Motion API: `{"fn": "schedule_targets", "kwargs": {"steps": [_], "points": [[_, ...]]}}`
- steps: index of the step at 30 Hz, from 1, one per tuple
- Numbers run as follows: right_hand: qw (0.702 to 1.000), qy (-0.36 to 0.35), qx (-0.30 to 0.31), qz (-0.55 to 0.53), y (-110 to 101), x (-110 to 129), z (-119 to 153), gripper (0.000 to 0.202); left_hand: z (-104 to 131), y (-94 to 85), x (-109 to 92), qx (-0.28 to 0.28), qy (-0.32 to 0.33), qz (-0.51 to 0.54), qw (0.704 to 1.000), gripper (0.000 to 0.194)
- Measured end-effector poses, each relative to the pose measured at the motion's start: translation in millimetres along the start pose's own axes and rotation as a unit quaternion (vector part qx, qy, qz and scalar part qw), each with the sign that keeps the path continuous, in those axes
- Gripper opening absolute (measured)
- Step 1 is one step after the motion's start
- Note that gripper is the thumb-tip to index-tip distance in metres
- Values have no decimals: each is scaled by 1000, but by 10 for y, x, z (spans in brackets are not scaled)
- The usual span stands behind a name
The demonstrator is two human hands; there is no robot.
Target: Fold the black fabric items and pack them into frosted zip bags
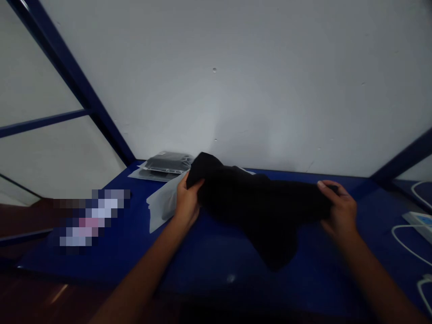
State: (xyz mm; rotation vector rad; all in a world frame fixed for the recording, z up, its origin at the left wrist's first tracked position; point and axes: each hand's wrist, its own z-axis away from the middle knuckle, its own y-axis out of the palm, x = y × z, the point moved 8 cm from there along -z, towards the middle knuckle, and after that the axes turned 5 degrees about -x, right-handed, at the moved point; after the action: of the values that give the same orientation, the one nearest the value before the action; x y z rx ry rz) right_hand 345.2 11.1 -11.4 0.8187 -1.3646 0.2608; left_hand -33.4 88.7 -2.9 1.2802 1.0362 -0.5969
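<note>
A black cloth garment (pixel 249 198) is stretched sideways between my two hands above the blue table; its exact kind does not show. My left hand (pixel 187 200) grips its left end, thumb on top. At the right end, my right hand (pixel 340 209) pinches the fabric between thumb and fingers. One fold of the dark cloth hangs down in the middle, toward the table's front. Behind my left hand lies a whitish translucent plastic bag (pixel 162 202), partly hidden by the hand and the cloth.
Clear bags with dark folded contents (pixel 167 162) are stacked at the back left of the blue table (pixel 209 265). A blurred-out item (pixel 96 218) lies on the left. White cables (pixel 407 245) and a pale device (pixel 420 222) sit at the right edge. A white wall (pixel 253 81) rises behind.
</note>
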Motion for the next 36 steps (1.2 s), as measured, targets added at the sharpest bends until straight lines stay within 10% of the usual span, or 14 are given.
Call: {"fn": "schedule_targets", "kwargs": {"steps": [5,11,17,20,23,27,31,36], "points": [[999,-14,37,21,60,-30,28,32,-23,-3,260,3,-166,67,984,13],[986,30,119,110,99,-38,-15,35,-82,-38,122,55,-134,4,989,25],[851,-9,348,394,289,-214,135,56,-4,57,-116,203,-129,-211,947,83],[822,-68,377,422,339,-175,188,59,99,119,-185,308,-119,-266,906,78],[853,-100,336,387,283,15,104,57,162,59,-121,346,-165,-289,877,43],[897,-136,175,381,0,209,-214,58,147,-43,27,310,-187,-361,860,42],[818,-221,112,520,-87,120,-377,58,101,76,-13,310,-11,-540,783,47],[758,-258,143,582,-49,20,-369,60,334,326,-35,455,143,-535,697,64]]}}
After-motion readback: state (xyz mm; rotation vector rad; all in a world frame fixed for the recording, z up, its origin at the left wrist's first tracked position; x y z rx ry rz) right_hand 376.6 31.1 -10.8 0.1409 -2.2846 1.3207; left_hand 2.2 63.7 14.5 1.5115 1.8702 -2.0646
